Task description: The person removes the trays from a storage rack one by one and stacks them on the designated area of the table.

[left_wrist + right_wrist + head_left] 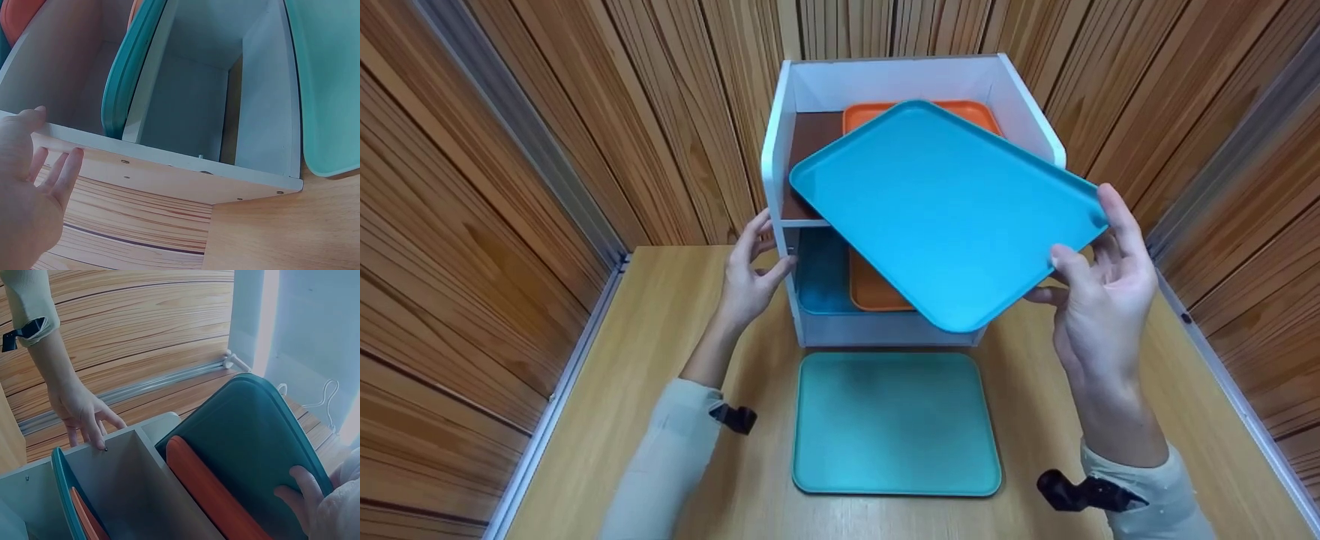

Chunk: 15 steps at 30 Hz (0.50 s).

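My right hand (1102,300) grips one corner of a blue rectangular tray (937,210), thumb on its top face and fingers at its edge and underneath. Held slanted, the tray covers part of a white two-level shelf unit (889,330). At the unit's left side panel, my left hand (744,281) holds the edge, thumb at the front and fingers along the outer face. Partly behind the held tray, an orange tray (971,112) lies on the brown upper board. On the lower level, a smaller orange tray (877,289) rests over a darker blue tray (823,274).
A teal-green tray (896,424) lies flat on the wooden table (600,420), just in front of the unit. Wood-panelled walls (682,112) close in the back and both sides, with metal rails (562,405) along the table's edges.
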Each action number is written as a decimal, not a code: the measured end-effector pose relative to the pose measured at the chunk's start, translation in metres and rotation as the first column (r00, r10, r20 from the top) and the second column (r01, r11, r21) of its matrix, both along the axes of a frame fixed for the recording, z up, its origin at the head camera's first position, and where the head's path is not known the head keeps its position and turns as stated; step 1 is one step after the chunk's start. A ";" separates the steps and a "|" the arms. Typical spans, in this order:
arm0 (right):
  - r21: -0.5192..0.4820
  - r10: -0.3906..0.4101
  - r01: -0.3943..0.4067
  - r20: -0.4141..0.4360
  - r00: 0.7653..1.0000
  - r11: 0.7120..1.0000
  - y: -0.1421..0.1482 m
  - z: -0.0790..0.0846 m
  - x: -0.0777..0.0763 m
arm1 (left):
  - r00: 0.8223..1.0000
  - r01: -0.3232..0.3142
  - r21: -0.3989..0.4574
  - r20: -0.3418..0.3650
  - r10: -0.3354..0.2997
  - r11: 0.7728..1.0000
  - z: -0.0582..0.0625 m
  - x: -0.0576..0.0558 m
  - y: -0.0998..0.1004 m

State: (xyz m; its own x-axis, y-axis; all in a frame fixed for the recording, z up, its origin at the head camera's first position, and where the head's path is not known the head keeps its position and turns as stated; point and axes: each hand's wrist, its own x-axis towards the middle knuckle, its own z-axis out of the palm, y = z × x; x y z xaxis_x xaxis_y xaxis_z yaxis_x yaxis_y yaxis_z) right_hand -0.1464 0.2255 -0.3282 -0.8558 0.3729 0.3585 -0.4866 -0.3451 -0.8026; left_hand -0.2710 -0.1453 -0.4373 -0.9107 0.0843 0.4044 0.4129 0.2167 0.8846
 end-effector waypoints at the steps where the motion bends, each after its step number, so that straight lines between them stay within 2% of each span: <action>1: 0.001 -0.002 0.002 0.000 1.000 1.000 0.001 0.000 0.001 | 1.000 -0.002 -0.001 -0.002 0.002 1.000 0.000 0.000 0.000; 8: -0.027 0.000 0.000 -0.007 1.000 1.000 0.008 -0.002 0.003 | 1.000 -0.008 0.002 0.001 0.008 1.000 0.000 0.000 0.000; 15: -0.077 0.055 -0.057 -0.038 0.998 0.995 0.020 -0.006 0.007 | 1.000 -0.020 -0.007 0.017 0.020 1.000 0.000 0.001 0.001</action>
State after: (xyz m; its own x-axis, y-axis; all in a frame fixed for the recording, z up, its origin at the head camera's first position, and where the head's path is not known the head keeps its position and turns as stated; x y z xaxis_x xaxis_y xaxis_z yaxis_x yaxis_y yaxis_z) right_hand -0.1398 0.2458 -0.3341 -0.8633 0.3528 0.3610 -0.4926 -0.4333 -0.7547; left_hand -0.2703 -0.1446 -0.4373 -0.9189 0.0692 0.3884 0.3935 0.2310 0.8898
